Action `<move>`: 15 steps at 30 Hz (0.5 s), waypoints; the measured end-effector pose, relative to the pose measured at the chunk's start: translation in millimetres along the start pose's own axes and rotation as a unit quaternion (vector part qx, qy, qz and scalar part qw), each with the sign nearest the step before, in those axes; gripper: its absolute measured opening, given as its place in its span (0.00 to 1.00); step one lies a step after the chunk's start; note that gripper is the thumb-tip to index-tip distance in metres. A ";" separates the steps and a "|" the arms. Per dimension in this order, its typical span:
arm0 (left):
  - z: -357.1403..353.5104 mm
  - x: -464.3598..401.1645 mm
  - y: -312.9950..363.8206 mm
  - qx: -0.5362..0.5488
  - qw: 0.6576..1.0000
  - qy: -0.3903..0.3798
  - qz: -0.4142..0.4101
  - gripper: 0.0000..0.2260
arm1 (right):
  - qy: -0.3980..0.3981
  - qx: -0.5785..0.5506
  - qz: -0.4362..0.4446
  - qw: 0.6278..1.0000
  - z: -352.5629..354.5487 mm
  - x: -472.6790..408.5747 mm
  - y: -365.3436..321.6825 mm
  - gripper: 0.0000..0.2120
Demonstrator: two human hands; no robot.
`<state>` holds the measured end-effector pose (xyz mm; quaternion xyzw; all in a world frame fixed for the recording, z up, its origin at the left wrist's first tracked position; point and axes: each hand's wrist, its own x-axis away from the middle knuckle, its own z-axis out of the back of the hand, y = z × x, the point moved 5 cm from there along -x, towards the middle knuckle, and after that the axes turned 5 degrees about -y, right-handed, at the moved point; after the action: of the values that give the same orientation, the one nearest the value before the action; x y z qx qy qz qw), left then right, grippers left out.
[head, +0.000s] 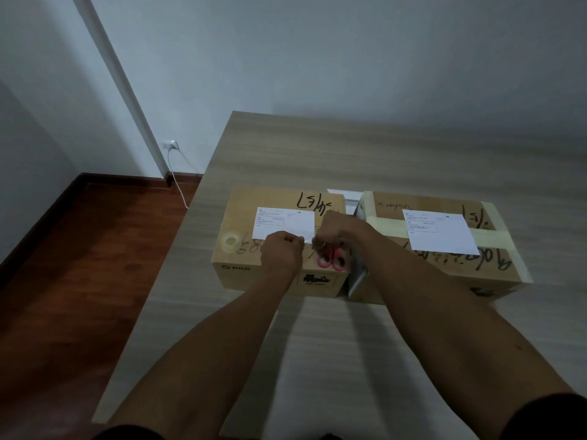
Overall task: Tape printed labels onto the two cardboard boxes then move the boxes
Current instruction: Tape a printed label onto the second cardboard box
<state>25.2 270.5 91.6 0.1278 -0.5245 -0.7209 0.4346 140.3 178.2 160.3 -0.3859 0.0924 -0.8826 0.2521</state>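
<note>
table: pale wood-grain table (349, 160), far edge against a white wall.
left box: brown cardboard box with black marker scrawl (241, 274), toward the table's left edge, well back from the near edge.
left label: white printed paper sheet (279, 222) lying flat on the left box's top.
tape roll: clear tape roll (231, 242) flat on the left box's top, near-left corner, just beside the label.
right box: brown cardboard box banded with pale tape (495, 271), just beside the left box; something white stands in the gap between them.
right label: second white printed sheet (440, 231) on its top.
left hand (283, 249): fingers curled, pinching a clear tape strip (307, 239) at the left label's near-right corner.
right hand (338, 231): fingers curled around red-handled scissors (332, 260) at the strip's other end; blades hidden.
floor: dark red-brown floor (79, 265) off the table's left edge.
</note>
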 end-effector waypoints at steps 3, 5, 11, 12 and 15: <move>-3.7 3.6 0.9 -0.024 1.000 0.012 0.000 0.09 | -0.005 0.010 0.001 1.000 -0.1 -1.1 -0.6 0.05; -4.9 5.3 2.0 -0.034 0.999 0.019 -0.002 0.08 | -0.001 0.021 0.003 1.000 0.0 -2.8 -1.7 0.06; -6.2 7.7 5.5 -0.052 0.998 0.029 0.006 0.12 | 0.001 0.036 0.009 0.999 -0.3 -11.1 -3.0 0.07; -6.0 8.0 6.3 -0.057 0.998 0.030 0.006 0.11 | 0.001 0.037 0.010 0.999 0.2 -11.8 -3.1 0.08; -6.2 8.1 6.7 -0.062 0.998 0.031 0.009 0.09 | -0.002 0.038 0.010 0.999 1.3 -12.5 -4.0 0.09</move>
<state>27.6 259.8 97.0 0.1183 -0.4658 -0.7439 0.4643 146.9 188.2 154.7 -0.3765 0.0622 -0.8822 0.2760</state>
